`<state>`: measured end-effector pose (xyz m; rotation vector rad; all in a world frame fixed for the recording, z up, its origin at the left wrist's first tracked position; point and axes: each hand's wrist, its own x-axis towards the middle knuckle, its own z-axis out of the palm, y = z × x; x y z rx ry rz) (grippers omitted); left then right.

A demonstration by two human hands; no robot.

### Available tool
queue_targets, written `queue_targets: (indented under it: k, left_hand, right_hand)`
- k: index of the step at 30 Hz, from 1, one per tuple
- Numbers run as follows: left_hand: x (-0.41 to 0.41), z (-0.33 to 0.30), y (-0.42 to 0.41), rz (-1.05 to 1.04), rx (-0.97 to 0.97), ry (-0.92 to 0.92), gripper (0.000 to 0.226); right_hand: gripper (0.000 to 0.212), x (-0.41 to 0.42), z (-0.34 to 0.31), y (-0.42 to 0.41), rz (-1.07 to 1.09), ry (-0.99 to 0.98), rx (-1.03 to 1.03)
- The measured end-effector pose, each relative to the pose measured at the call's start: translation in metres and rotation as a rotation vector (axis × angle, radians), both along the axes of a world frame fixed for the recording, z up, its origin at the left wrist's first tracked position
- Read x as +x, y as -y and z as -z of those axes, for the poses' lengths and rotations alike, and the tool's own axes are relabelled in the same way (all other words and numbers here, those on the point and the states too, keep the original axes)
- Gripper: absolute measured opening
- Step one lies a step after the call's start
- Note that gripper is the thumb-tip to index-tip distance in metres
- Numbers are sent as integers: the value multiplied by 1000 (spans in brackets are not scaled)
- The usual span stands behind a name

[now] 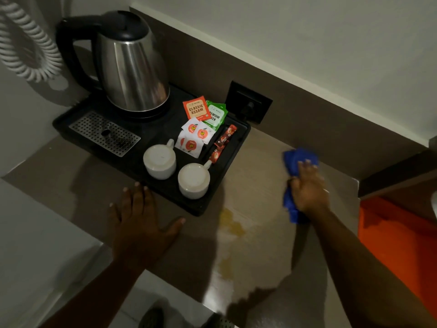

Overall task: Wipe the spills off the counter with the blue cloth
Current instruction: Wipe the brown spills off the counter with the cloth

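Observation:
A crumpled blue cloth (295, 162) lies pressed on the brown counter (255, 176) near the back wall, right of the tray. My right hand (307, 188) grips it from above, with cloth showing beyond the fingertips and below the wrist. A yellowish spill (233, 222) spreads on the counter just off the tray's front right corner, with fainter streaks (223, 263) toward the front edge. My left hand (142, 221) rests flat on the counter with fingers spread, touching the tray's front edge and holding nothing.
A black tray (212, 202) carries a steel kettle (132, 67), two white cups (160, 162) (194, 181) turned upside down, tea and sugar sachets (196, 129) and a perforated drip plate (104, 133). A wall socket (248, 105) sits behind. An orange surface (397, 237) lies at the right.

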<state>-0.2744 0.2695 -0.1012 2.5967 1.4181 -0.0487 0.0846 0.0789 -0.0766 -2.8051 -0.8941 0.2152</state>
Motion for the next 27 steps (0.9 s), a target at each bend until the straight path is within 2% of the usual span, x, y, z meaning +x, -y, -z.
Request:
queue_targets:
  k: [3,6,8,10,12,14,15,16,18,20,22,24,27]
  left_hand:
    - [0,0,0,8,22,15,117]
    - [0,1,-1,8,16,18,119]
    - [-1,4,-1,0,9,42,119]
    - [-1,8,0,-1,9,80,117]
    - [-2,11,0,1,10,103,115]
    - [-4,13,0,9,18,111,113]
    - [-3,13,0,12,20,118,112]
    - [-4,14,0,12,20,124,112]
    - [-4,15,1,7,27,134,111]
    - [-4,15,2,0,35,152,112]
    - [-3,14,2,4,29,161,115]
    - [-3,11,2,11,28,156,117]
    - [-5,10,1,23,15,146,118]
  right_hand:
    - [58,16,2,10,304,19,-62]
    - [60,-5,0,-16,365,-15,-46]
    - [59,-38,4,-28,130,-17,5]
    - [60,-88,10,-19,-245,-21,24]
    - [59,-122,12,11,-621,-21,-54]
    - [57,-106,6,27,-891,-18,-105]
    - [57,-91,3,26,-914,0,-111]
    - [58,-79,1,21,-860,5,-115]
    - [61,-66,-2,3,-600,3,-82]
    - [61,-78,3,-19,-316,5,-50]
    - [59,-112,6,-35,-159,-9,-11]
    - [60,-155,7,-35,-215,-37,36]
    - [59,-204,7,13,-580,-35,-17]
